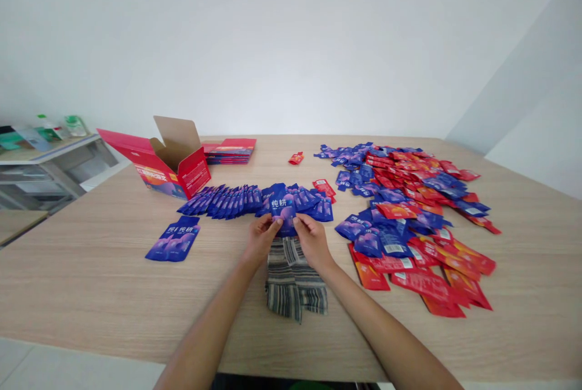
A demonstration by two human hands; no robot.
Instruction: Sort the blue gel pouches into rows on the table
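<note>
Between both hands, upright and facing me, is a blue sachet [284, 211] with white characters and purple round shapes. My left hand [264, 236] pinches its lower left edge, and my right hand [313, 239] pinches the lower right edge. Below them a striped grey cloth [295, 281] lies on the table. Just behind the hands, a row of overlapping blue sachets [227, 201] stretches left toward an open red box [175, 165]. Two more blue sachets [173, 239] overlap on the table to the left of my left hand.
A large mixed heap of blue and red sachets [409, 214] covers the table's right side. Flat red cartons [231, 151] are stacked behind the box. One small red sachet [296, 158] lies near the back edge. At far left, a side shelf [68, 148] holds bottles.
</note>
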